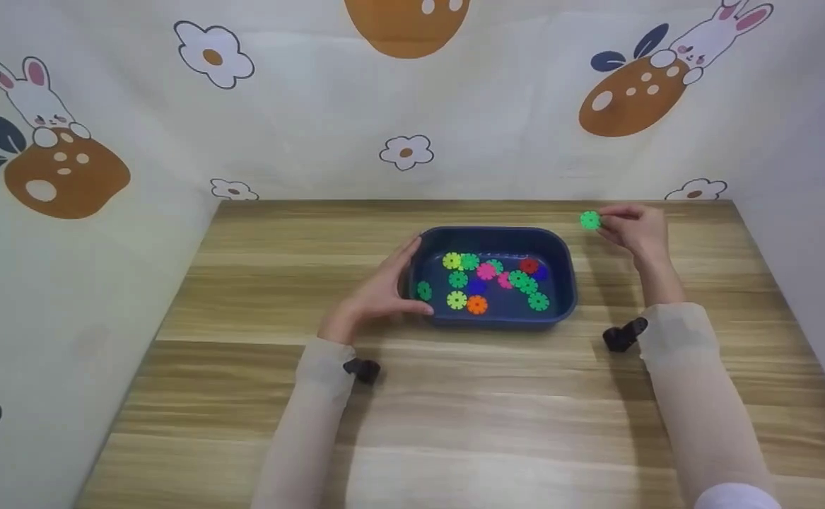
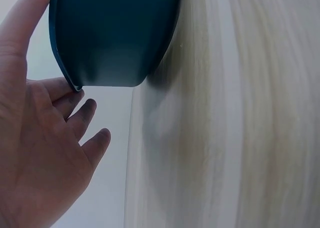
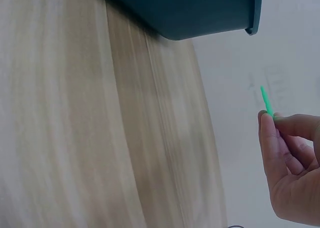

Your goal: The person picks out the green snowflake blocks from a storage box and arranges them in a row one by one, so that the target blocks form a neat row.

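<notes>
A dark blue rectangular basin (image 1: 493, 322) holds several notched plastic discs, among them a green disc (image 1: 539, 302), an orange disc (image 1: 477, 305) and a red disc (image 1: 529, 266). My left hand (image 1: 384, 288) holds the basin's left end, thumb at the near corner and fingers at the far one. In the left wrist view the thumb and fingers meet the basin's rim (image 2: 65, 70), the other fingers loosely bent. Right of the basin, raised off the table, my right hand (image 1: 638, 230) pinches a bright green disc (image 1: 590, 220) between thumb and fingertips. The right wrist view shows that green disc (image 3: 266, 100) edge-on.
The basin stands on a wood-grain table (image 1: 242, 410). Behind and beside the table hangs a pale cloth (image 1: 313, 127) printed with rabbits and flowers. A small black wrist camera (image 1: 624, 335) sits at the right cuff, and another black camera (image 1: 363, 370) at the left cuff.
</notes>
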Demonstrator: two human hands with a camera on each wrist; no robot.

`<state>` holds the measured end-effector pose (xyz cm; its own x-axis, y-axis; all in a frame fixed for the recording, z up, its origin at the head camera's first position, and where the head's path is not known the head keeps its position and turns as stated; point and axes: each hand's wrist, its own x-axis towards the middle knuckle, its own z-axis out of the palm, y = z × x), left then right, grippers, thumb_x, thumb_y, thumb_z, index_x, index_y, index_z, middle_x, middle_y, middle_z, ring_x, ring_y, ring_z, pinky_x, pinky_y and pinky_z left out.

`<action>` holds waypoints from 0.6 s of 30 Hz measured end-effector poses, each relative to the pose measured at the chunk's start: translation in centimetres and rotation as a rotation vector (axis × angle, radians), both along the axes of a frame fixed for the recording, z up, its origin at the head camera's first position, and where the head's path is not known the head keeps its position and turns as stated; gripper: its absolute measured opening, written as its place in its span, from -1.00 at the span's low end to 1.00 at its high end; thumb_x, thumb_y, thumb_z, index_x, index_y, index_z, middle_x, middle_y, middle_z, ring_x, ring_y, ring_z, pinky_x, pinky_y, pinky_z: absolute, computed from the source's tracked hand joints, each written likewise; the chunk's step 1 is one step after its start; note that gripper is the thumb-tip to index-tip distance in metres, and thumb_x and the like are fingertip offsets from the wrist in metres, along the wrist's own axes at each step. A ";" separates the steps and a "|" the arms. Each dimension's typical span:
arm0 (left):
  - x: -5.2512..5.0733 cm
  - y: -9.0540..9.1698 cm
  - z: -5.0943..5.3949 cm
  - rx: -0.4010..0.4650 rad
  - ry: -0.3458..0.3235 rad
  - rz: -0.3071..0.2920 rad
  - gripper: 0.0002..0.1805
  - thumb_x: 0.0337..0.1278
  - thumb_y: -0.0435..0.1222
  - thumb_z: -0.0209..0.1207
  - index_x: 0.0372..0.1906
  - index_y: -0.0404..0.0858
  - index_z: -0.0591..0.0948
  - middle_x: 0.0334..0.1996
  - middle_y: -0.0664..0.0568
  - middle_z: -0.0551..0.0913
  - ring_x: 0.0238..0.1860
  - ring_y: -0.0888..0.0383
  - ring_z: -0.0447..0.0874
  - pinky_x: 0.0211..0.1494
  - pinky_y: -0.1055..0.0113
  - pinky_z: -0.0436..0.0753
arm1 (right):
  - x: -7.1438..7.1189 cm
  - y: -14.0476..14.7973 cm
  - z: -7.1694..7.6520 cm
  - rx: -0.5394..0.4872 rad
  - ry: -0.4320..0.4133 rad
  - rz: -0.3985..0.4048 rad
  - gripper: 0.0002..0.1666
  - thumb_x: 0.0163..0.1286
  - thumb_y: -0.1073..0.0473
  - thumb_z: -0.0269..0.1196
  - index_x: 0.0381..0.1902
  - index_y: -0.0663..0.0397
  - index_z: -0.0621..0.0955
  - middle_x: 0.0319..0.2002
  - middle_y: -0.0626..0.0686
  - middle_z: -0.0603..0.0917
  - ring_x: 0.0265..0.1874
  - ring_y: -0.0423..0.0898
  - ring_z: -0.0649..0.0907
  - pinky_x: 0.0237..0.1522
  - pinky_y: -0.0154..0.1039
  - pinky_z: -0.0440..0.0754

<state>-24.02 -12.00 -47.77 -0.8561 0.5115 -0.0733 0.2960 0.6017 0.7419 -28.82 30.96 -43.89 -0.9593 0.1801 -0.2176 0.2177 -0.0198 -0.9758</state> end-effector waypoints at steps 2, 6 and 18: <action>0.0 -0.1 0.0 0.000 -0.001 -0.001 0.38 -0.19 0.08 0.53 0.63 -0.03 -0.16 0.65 0.00 -0.24 0.64 -0.04 -0.23 0.65 -0.04 -0.03 | 0.0 -0.2 -0.1 -0.001 -0.016 0.000 -0.82 0.33 0.47 0.24 -0.29 0.20 0.76 -0.49 -0.14 0.73 -0.48 -0.30 0.75 -0.29 -0.44 0.74; 0.1 -0.3 0.0 0.008 -0.006 0.000 0.38 -0.19 0.07 0.53 0.63 -0.02 -0.16 0.65 0.03 -0.24 0.64 -0.03 -0.22 0.65 -0.03 -0.03 | -0.5 -0.5 -0.7 0.008 -0.035 -0.008 -0.84 0.33 0.46 0.24 -0.28 0.23 0.74 -0.51 -0.15 0.73 -0.49 -0.30 0.75 -0.27 -0.44 0.74; 0.2 -0.2 0.0 0.011 -0.028 0.020 0.36 -0.17 0.05 0.53 0.63 0.06 -0.17 0.65 0.04 -0.23 0.64 -0.02 -0.21 0.64 -0.06 -0.01 | -2.5 -1.2 -3.4 0.047 -0.072 -0.057 -0.85 0.31 0.43 0.28 -0.18 0.25 0.72 -0.46 -0.17 0.71 -0.42 -0.30 0.73 -0.11 -0.38 0.75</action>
<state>-23.84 -12.22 -47.82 -0.8638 0.4955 -0.0915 0.2633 0.5988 0.7564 -31.30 29.78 -47.27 -0.9295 0.2454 -0.2754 0.2869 0.0114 -0.9579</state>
